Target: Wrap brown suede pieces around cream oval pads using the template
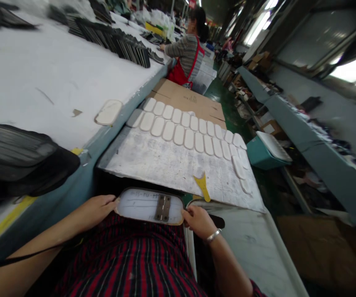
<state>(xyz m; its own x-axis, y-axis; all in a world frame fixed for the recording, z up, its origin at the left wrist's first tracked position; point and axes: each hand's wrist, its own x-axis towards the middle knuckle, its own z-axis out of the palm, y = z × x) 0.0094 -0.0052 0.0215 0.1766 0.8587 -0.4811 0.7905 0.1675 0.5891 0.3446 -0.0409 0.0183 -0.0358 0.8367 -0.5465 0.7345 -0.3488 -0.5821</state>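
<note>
Between my two hands is a flat oblong panel with rounded ends (141,206), pale with a dark rim. A dark metal hinge (163,207) sits on its face, to the right of some faint writing. My left hand (99,210) pinches its left end, and my right hand (199,222), with a bracelet at the wrist, grips the right end. Just beyond, a yellow forked tool (202,186) lies on the whitish work board (153,159). Rows of pale rounded oblong pieces (179,135) cover the board's far part.
On the left stands a long white table (57,78) bearing a dark bundle (20,161), a loose oblong piece (109,112) and a row of dark pieces (113,43). A co-worker (187,53) is beyond the cardboard (190,99). A teal bin (266,150) stands right, beside shelving.
</note>
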